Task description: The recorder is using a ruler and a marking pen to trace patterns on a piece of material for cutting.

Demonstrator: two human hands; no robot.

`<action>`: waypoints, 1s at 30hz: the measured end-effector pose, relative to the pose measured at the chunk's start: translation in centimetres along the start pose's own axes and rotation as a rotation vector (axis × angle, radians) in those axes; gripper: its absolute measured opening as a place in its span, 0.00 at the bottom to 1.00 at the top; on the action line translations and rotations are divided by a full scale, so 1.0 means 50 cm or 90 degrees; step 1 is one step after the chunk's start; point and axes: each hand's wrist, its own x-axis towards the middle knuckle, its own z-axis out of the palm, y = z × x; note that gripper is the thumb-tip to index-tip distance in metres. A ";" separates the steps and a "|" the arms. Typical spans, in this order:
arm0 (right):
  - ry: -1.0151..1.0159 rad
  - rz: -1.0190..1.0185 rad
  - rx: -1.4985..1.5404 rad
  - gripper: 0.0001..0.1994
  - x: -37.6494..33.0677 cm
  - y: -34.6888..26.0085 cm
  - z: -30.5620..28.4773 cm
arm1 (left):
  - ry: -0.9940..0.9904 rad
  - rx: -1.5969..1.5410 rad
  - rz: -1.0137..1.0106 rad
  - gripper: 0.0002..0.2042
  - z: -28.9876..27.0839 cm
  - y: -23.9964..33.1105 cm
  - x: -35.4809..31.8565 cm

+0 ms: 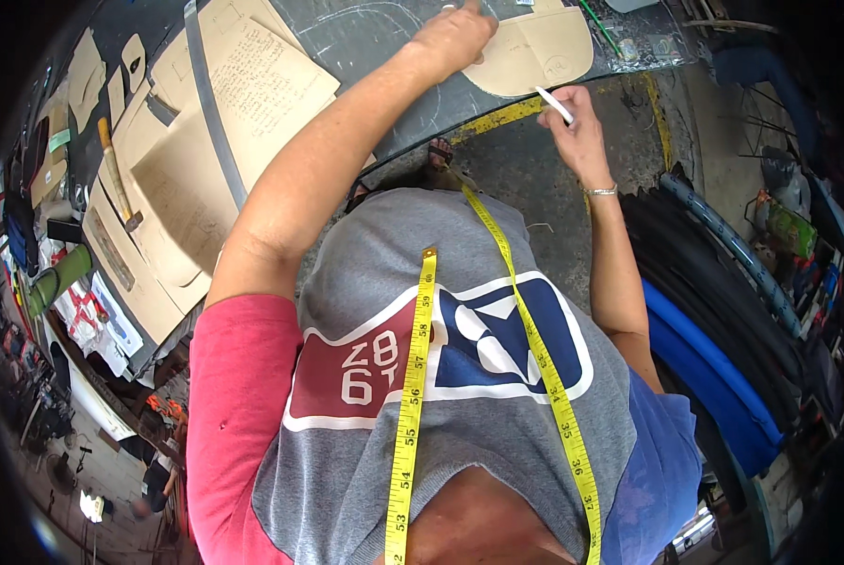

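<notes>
My left hand (452, 40) lies on the dark table at the left edge of a tan cardboard pattern piece (533, 49) with a rounded outline. Its fingers are spread, and some rest on the cardboard. Just off the table's near edge, my right hand (577, 130) grips a slim white marking pen (555, 104). The pen's tip points up and left, close to the pattern's lower edge. Pale curved lines (370, 24) mark the dark surface left of my left hand. Which kind of white marker it is, I cannot tell for sure.
Large cardboard sheets (252, 85) cover the table's left side, with a dark metal strip (210, 104) across them. A wooden-handled hammer (116, 174) lies there. Black and blue material rolls (714, 386) stand at right. A yellow tape measure (411, 424) hangs round my neck.
</notes>
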 end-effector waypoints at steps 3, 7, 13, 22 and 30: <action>-0.136 0.056 0.178 0.13 -0.036 -0.013 0.024 | 0.052 -0.020 -0.048 0.11 0.027 0.013 0.014; -0.238 0.029 0.246 0.12 -0.063 -0.021 0.088 | 0.056 -0.050 -0.137 0.14 0.070 -0.026 0.041; -0.127 0.085 0.319 0.17 -0.117 -0.081 0.162 | 0.084 -0.658 -0.192 0.15 -0.019 0.069 -0.144; -0.048 0.140 0.484 0.14 -0.025 -0.207 0.213 | 0.079 -1.116 -0.338 0.19 -0.011 0.006 -0.313; -0.136 0.028 0.100 0.20 0.026 -0.128 0.163 | 0.418 -0.772 -0.496 0.27 -0.013 -0.063 -0.508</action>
